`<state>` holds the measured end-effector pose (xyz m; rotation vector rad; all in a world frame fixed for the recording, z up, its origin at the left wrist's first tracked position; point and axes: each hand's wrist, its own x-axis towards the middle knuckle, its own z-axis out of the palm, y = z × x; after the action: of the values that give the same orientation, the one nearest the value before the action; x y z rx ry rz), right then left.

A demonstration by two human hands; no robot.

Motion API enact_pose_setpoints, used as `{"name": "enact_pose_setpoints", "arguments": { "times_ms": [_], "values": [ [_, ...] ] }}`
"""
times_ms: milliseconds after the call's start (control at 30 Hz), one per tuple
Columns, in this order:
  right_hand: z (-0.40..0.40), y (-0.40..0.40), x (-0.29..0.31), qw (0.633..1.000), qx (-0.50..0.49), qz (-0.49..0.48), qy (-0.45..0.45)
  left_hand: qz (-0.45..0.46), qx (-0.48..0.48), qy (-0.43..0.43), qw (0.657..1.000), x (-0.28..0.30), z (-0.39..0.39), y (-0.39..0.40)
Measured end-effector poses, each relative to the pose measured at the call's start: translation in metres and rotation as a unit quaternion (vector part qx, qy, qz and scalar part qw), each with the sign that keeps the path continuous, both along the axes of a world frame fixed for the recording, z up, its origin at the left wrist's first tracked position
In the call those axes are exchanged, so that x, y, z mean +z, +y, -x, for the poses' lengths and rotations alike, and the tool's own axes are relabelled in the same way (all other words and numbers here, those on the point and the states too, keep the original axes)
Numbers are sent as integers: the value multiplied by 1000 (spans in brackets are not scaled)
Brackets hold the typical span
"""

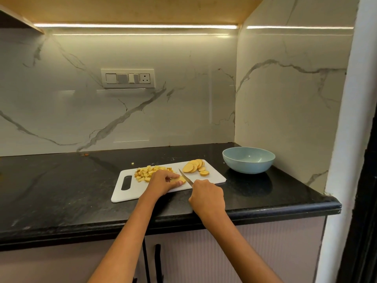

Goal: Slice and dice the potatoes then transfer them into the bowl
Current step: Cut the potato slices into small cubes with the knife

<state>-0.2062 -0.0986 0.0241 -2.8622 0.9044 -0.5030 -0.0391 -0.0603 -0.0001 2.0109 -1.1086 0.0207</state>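
A home kitchen is shown. A black stone countertop is set into a corner, backed by a glossy white marble-look backsplash with grey veining, which is continued on the side wall. A strip light is fitted beneath a wooden upper cabinet, and a white switch panel with a socket is mounted on the backsplash. Below the counter, ribbed pale cabinet doors with black handles are seen. Food preparation is indicated by a white cutting board carrying diced potato and potato slices, with a pale blue bowl placed near it.
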Motion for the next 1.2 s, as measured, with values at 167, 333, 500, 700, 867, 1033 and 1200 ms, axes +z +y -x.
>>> {"name": "enact_pose_setpoints", "arguments": {
  "times_ms": [167,333,500,700,867,1033,1200],
  "values": [
    [0,3,4,1000,5,14,7,7,7,17,1000,0,-1,-2],
    [-4,7,5,999,0,37,12,0,10,16,1000,0,-1,-3],
    [-12,17,1,997,-8,78,8,5,14,3,1000,0,0,-4],
    [-21,21,-1,995,3,99,20,1,16,-5,1000,2,0,-3],
    [-6,20,-3,994,20,93,46,13,15,2,1000,-1,0,-2],
    [-3,18,-1,993,23,103,50,17,9,0,1000,-1,1,0],
    [-5,8,1,998,13,53,36,12,-5,0,1000,-3,1,2]
  ]
}}
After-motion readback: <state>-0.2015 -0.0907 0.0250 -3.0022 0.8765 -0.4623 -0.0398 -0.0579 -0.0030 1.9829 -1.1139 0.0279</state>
